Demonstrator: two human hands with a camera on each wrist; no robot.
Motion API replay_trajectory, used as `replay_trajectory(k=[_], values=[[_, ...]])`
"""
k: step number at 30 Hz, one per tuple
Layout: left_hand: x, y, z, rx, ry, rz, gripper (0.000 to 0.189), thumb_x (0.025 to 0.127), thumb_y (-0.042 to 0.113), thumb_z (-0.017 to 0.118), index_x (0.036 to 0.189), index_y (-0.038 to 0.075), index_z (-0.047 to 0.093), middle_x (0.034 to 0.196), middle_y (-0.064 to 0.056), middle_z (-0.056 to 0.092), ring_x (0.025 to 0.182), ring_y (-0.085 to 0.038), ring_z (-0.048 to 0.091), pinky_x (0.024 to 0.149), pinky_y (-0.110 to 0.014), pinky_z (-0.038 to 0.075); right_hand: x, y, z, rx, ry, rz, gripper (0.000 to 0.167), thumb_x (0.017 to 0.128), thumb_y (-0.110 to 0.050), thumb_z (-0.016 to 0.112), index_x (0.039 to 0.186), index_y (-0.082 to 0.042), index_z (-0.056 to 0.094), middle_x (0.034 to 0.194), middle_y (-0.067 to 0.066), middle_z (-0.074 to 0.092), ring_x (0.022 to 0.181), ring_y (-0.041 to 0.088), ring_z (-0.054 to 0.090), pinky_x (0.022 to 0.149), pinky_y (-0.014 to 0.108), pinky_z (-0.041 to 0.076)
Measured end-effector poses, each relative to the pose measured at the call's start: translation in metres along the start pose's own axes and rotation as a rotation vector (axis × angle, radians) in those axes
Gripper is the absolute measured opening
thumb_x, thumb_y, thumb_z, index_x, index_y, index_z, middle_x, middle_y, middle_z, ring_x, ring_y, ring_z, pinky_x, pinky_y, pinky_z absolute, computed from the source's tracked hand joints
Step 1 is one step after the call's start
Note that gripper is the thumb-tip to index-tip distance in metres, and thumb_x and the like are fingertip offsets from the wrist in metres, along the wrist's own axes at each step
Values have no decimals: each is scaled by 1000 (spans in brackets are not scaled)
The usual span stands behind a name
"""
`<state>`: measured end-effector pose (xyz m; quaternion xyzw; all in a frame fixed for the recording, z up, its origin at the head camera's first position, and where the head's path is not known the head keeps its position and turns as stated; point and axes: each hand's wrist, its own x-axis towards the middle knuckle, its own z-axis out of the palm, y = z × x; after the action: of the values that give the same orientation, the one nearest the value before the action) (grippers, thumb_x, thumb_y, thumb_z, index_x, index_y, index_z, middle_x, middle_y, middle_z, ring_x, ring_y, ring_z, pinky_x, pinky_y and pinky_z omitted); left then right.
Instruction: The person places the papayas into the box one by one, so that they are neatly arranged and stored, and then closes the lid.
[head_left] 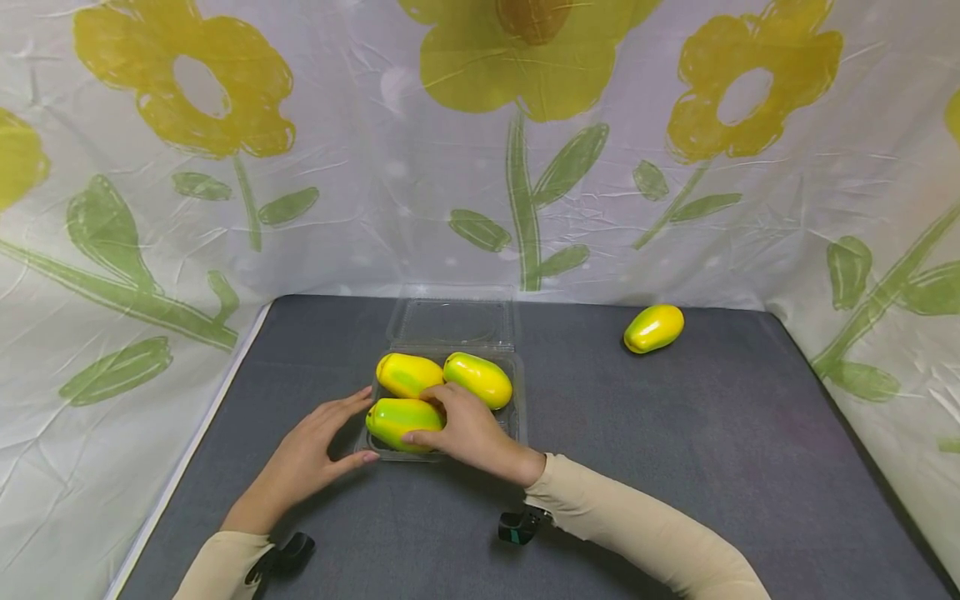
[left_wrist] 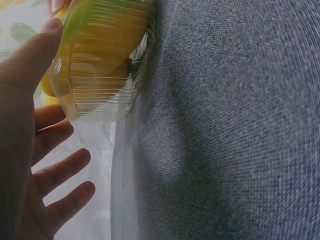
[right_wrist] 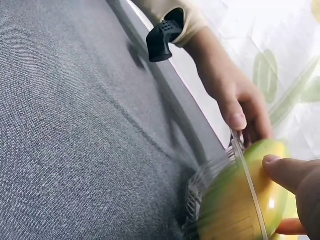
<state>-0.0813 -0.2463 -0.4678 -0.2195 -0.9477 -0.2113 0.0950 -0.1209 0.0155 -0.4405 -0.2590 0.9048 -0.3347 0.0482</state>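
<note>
A clear plastic clamshell box lies with its lid folded back, holding three yellow-green papayas. My right hand grips the front papaya, thumb on the near side and fingers on the far side. Behind it lie the back-left papaya and the back-right papaya. My left hand is at the box's left side, thumb and fingers spread apart. In the left wrist view its thumb tip is right at the box rim, and the other fingers extend loosely beside the box.
A fourth, loose papaya lies at the back right of the dark grey tabletop. A white curtain with yellow flowers hangs behind and along both sides. Each wrist carries a black camera.
</note>
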Motion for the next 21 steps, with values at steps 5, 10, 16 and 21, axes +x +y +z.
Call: replay_trajectory(k=[5, 10, 16, 21], values=[[0, 0, 0, 1, 2, 4, 80, 80, 50, 78, 147, 18, 48, 154, -1, 47, 131, -27, 52, 103, -55, 48, -1, 0, -5, 19, -7, -6, 60, 82, -52, 76, 127, -15, 64, 111, -3, 66, 95, 10, 60, 85, 25, 51], [0, 0, 0, 3, 10, 13, 80, 80, 48, 79, 147, 17, 49, 154, -2, 47, 131, -26, 52, 103, -54, 48, -2, -1, -12, 34, -7, -24, 59, 81, -50, 78, 125, -14, 64, 112, -3, 68, 100, 14, 64, 88, 27, 54], [0, 0, 0, 5, -15, -15, 79, 80, 48, 78, 147, 18, 48, 155, -1, 46, 131, -28, 52, 103, -56, 47, -7, -1, -26, 69, -9, -23, 62, 81, -46, 79, 129, -11, 62, 118, 5, 70, 105, 20, 67, 91, 31, 56], [0, 1, 0, 4, -23, -24, 79, 80, 47, 79, 147, 18, 48, 155, -2, 46, 132, -29, 51, 104, -57, 47, -11, 3, -44, 114, 17, -50, 57, 82, -37, 81, 128, -8, 63, 115, 7, 69, 104, 23, 66, 90, 35, 57]])
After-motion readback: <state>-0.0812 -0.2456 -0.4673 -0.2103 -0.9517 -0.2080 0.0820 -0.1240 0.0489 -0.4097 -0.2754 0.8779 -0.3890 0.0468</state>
